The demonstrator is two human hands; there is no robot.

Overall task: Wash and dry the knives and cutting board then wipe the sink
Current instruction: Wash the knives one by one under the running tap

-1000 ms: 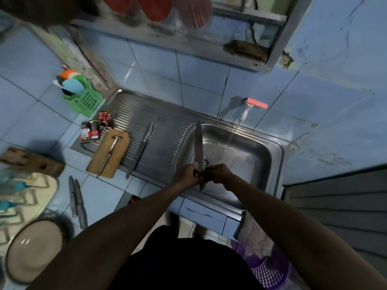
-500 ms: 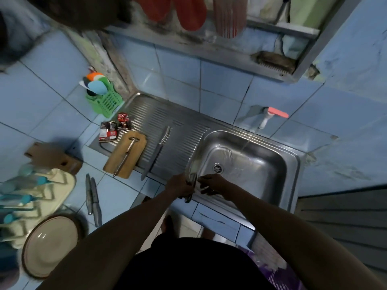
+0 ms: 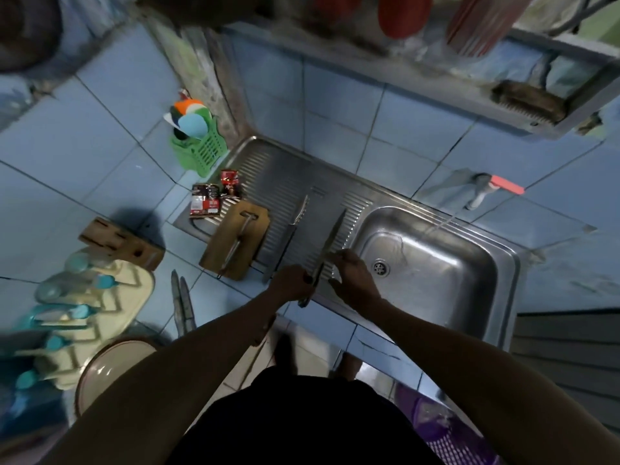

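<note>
Two hands: both meet over the front rim of the drainboard, at about 6 o'clock of the sink unit.
Left hand (image 3: 291, 284): its grip is curled round the handle of a long knife (image 3: 330, 241), whose blade slants up toward 1 o'clock over the ribbed drainboard (image 3: 285, 182).
Right hand (image 3: 352, 275): fingers lie against the lower blade just above the handle; whether they pinch it or only touch I cannot tell.
Sink (image 3: 469, 290): steel basin at 3 o'clock of the hands, drain (image 3: 380, 267) just beside the right hand, its front rim running along the table edge.
Tap (image 3: 483, 193): on the wall tiles at 1 o'clock, red lever (image 3: 506, 184), a thin stream falling toward the basin.
Cutting board (image 3: 235, 243): wooden, lying on the drainboard's left end at 9 o'clock of the hands, its near edge reaching the drainboard's front rim; a metal utensil (image 3: 240, 238) lies along it.
Second knife (image 3: 288, 236): flat on the ribs between the board and the held knife, apart from both.
Two more knives (image 3: 183, 305): side by side on the blue tiled table (image 3: 100, 182), near its front edge at 8 o'clock.
Knife block (image 3: 122, 241): wooden, lying on the table at 9 o'clock.
Open room: bare ribs at the drainboard's far side toward 12 o'clock, and the basin floor.
Writing: red and dark sachets (image 3: 208, 203) at the drainboard's left corner carry print too blurred to read.
Green basket (image 3: 201, 149): at 11 o'clock, against the wall, holding coloured utensils.
</note>
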